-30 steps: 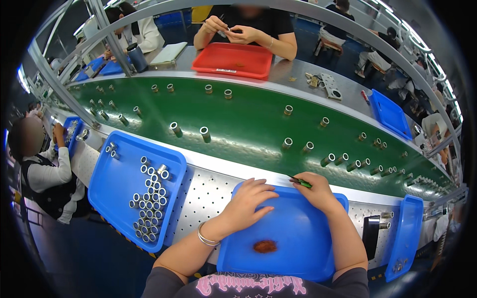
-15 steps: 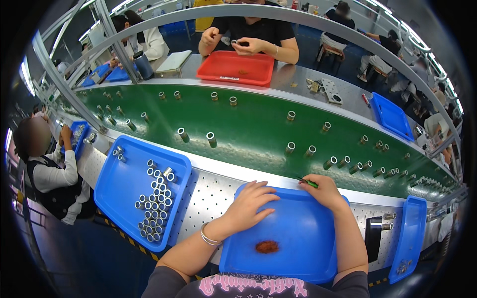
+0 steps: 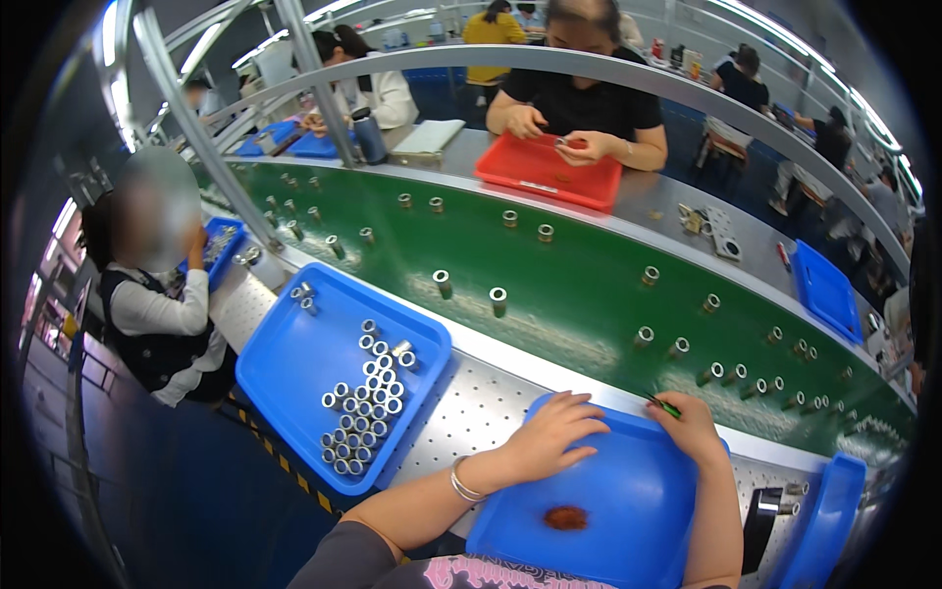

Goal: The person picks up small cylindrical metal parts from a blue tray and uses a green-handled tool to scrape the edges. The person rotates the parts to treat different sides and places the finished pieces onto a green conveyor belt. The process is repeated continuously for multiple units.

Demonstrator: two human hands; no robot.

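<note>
My left hand (image 3: 555, 438) lies over the far left part of a blue tray (image 3: 628, 481), fingers stretched and slightly spread, holding nothing. At that tray's far right corner, my right hand (image 3: 695, 432) is closed round a small green-handled tool (image 3: 669, 408). Its thin dark tip points toward the green belt (image 3: 579, 309); the exact kind is too small to tell. A reddish-brown fibrous clump (image 3: 566, 517) rests in the tray near me. Short metal sleeves (image 3: 363, 427) stand grouped in another blue tray (image 3: 294, 358) to the left.
Several metal sleeves stand spaced along the belt beyond the trays. At right are a black block (image 3: 762, 530) with sleeves beside it and a narrow blue tray (image 3: 829, 520). Across the belt, a person works over a red tray (image 3: 510, 175); another person sits at left.
The whole view has swung left, so the scene sits farther right and lower. Both hands keep nearly the same place at the tray, and the green-handled tool stays in my right hand.
</note>
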